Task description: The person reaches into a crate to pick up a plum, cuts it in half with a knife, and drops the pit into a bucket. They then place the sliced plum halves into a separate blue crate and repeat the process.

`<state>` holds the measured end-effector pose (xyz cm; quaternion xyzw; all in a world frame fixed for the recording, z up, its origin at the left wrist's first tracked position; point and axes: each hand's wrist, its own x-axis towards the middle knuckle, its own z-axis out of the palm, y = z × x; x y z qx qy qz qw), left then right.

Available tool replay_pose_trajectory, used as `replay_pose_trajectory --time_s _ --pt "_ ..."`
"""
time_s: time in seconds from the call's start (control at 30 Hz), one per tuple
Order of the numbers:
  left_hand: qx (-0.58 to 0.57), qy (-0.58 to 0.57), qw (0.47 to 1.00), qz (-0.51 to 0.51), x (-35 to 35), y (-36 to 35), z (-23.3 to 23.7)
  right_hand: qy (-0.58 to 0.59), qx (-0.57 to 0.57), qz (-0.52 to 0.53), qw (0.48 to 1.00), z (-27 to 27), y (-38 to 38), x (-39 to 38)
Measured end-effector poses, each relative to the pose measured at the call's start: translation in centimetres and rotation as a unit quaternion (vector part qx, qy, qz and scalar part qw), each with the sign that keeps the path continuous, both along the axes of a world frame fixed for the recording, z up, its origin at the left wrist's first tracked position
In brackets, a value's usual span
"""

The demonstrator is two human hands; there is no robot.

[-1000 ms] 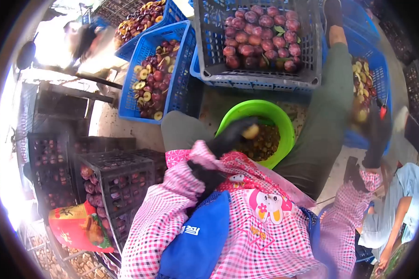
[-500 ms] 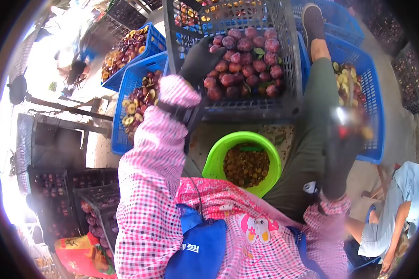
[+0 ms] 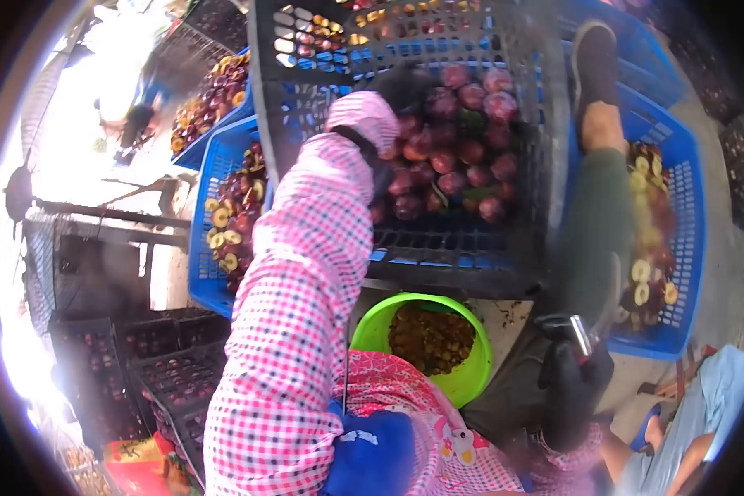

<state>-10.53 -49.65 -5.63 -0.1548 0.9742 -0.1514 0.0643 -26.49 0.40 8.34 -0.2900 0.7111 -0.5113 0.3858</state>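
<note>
My left hand (image 3: 403, 89), in a black glove, reaches into a black plastic crate (image 3: 471, 279) at the heap of dark red plums (image 3: 448, 159). Its fingers are blurred against the dark fruit, and I cannot tell whether they close on one. Low on the right, my right hand (image 3: 577, 376), also black-gloved, is closed round a shiny metal tool (image 3: 583, 334) beside my right leg. Between my legs, below the crate, stands a bright green bucket (image 3: 481, 347) with brown plum stones (image 3: 430, 337) in it.
Blue baskets flank the crate, one on the left (image 3: 198, 240) and one on the right (image 3: 693, 248), both holding halved plums. Black crates of plums (image 3: 182, 368) stand at lower left. Another person (image 3: 686, 430) sits at lower right.
My left hand has moved right and deeper over the plums. My right hand has come down from the right basket towards my lap, and the view has shifted.
</note>
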Motion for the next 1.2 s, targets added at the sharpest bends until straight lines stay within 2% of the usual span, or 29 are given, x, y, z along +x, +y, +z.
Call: replay_pose_trajectory --time_s 0.03,0.07,0.1,0.13,0.17,0.23,0.33,0.4,0.43,0.47,0.53,0.6,0.63,0.67,0.7,0.73,0.77,0.8,0.83,0.87,0.9,0.93,1.0,1.03,1.07,1.1,1.13,1.17,1.2 --pt "0.053 0.085 0.993 0.057 0.9 0.6 -0.1 -0.138 -0.012 0.025 0.990 1.0 -0.6 0.0" --pt "0.108 0.165 0.974 0.111 1.8 3.9 2.0 -0.134 -0.014 0.014 0.991 1.4 -0.5 -0.3" --pt "0.327 0.259 0.904 0.097 2.4 4.5 2.0 -0.128 -0.015 0.037 0.991 1.6 -0.6 -0.5" --pt "0.529 0.331 0.777 0.079 2.4 5.6 2.3 -0.123 -0.014 0.063 0.990 1.7 -0.4 -0.5" --pt "0.529 0.329 0.779 0.072 2.5 7.2 2.3 -0.080 -0.045 0.048 0.995 1.4 -0.2 -0.3" --pt "0.408 0.282 0.859 0.128 2.7 11.2 3.8 -0.083 -0.041 0.013 0.996 1.4 0.2 -0.4" --pt "0.331 0.368 0.848 0.189 -0.3 10.3 3.4 -0.084 -0.060 -0.039 0.994 2.2 0.6 -0.5" --pt "0.380 0.394 0.814 0.192 -3.7 10.1 3.7 0.002 -0.033 -0.086 0.996 2.0 1.2 -1.0" --pt "0.324 0.391 0.843 0.181 -5.4 10.0 4.1 0.029 -0.135 -0.083 0.987 0.9 2.2 -1.7" --pt "0.267 0.386 0.867 0.168 -7.1 10.0 4.6 0.032 -0.135 -0.087 0.986 1.4 2.5 -2.8" --pt "0.308 0.397 0.847 0.174 -9.7 8.8 4.2 0.204 -0.163 -0.063 0.963 0.9 4.0 -5.4" --pt "0.430 0.418 0.788 0.139 -11.5 6.1 0.7 0.080 -0.079 -0.118 0.987 2.7 6.5 -5.7" --pt "0.358 0.426 0.826 0.091 -12.2 4.2 -1.7 0.233 -0.160 -0.101 0.954 0.6 7.1 -7.4" --pt "0.359 0.428 0.824 0.094 -12.3 4.8 -1.1 0.326 -0.043 -0.045 0.943 1.8 8.3 -8.7" --pt "0.417 0.392 0.805 0.153 -11.9 6.1 0.4 -0.061 -0.176 -0.142 0.972 0.7 10.2 -10.4" --pt "0.471 0.351 0.780 0.213 -11.4 7.2 1.2 -0.440 -0.272 -0.218 0.828 0.6 10.5 -10.9" --pt "0.442 0.375 0.789 0.202 -11.5 7.0 0.0 -0.446 -0.269 -0.219 0.825 0.9 9.5 -9.9" --pt "0.439 0.372 0.792 0.203 -11.7 6.8 -0.8 -0.130 -0.201 -0.221 0.945 0.8 8.4 -8.5" --pt "0.345 0.375 0.848 0.147 -11.7 6.6 -2.3 0.203 -0.108 -0.196 0.953 0.7 7.8 -7.6" --pt "0.248 0.371 0.890 0.091 -11.7 5.4 -6.1 0.199 -0.107 -0.194 0.955 1.0 7.3 -7.0" --pt "0.093 0.388 0.917 0.018 -12.7 -0.8 -16.9 0.110 -0.124 -0.170 0.971 1.4 7.0 -6.4" --pt "0.227 0.355 0.906 0.041 -11.1 3.5 -11.4 0.022 -0.142 -0.146 0.979 1.8 6.8 -5.9" --pt "0.459 0.293 0.828 0.135 -7.6 12.9 1.1 -0.044 -0.123 -0.105 0.986 2.2 6.6 -4.2" --pt "0.431 0.283 0.844 0.145 -5.9 18.2 7.3 0.011 -0.099 -0.083 0.992 3.5 5.3 -2.4" --pt "0.570 0.295 0.752 0.150 -4.3 20.3 8.6 -0.077 -0.078 -0.042 0.993 3.3 5.7 -2.0" --pt "0.629 0.357 0.662 0.195 -3.0 24.2 11.3 -0.037 -0.096 0.006 0.995 1.7 6.2 -1.4" --pt "0.675 0.410 0.568 0.232 -1.8 26.5 10.9 0.002 -0.113 0.053 0.992 0.4 6.7 -0.8" --pt "0.749 0.361 0.492 0.259 0.1 28.5 11.6 0.002 -0.113 0.057 0.992 0.8 6.6 0.3" --pt "0.747 0.365 0.489 0.263 1.6 31.1 12.1 -0.057 -0.116 0.072 0.989 1.4 5.8 1.8"
